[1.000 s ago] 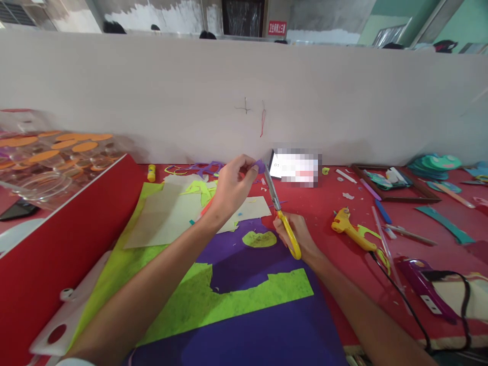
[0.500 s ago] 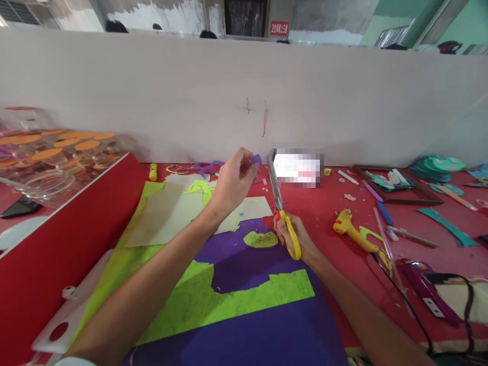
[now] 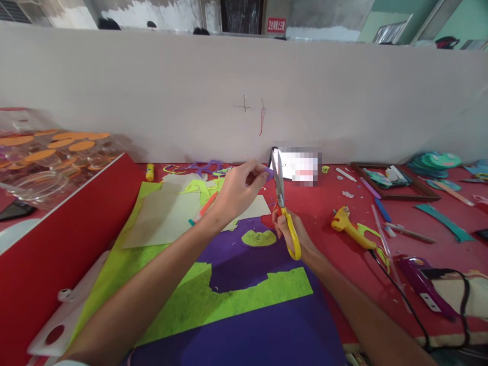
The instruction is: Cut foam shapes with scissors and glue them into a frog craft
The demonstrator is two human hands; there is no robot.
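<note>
My left hand (image 3: 244,188) pinches a small purple piece (image 3: 270,174), paper or felt, close to the scissor blades. In my right hand (image 3: 292,226) are scissors (image 3: 292,236) with yellow handles, held with the blades pointing up and slightly parted. Beneath my hands lies a large purple sheet (image 3: 244,325). On it rest a yellow-green sheet (image 3: 263,290) with a ragged cut-out edge and a small rounded yellow-green piece (image 3: 259,238). Pale paper sheets (image 3: 152,218) lie under my left forearm, with yellow-green scraps (image 3: 198,188) on top.
A lit phone (image 3: 297,165) leans against the white partition (image 3: 171,101). To the right are a yellow glue gun (image 3: 353,229), a purple power strip (image 3: 427,284) and a brown frame (image 3: 415,195). Clear cups with orange discs (image 3: 57,152) stand at left behind a red board (image 3: 64,244).
My left hand has moved slightly right and down, bringing the purple piece nearer the blades. The scissor blades have parted a little. An orange stick now shows beside my left wrist.
</note>
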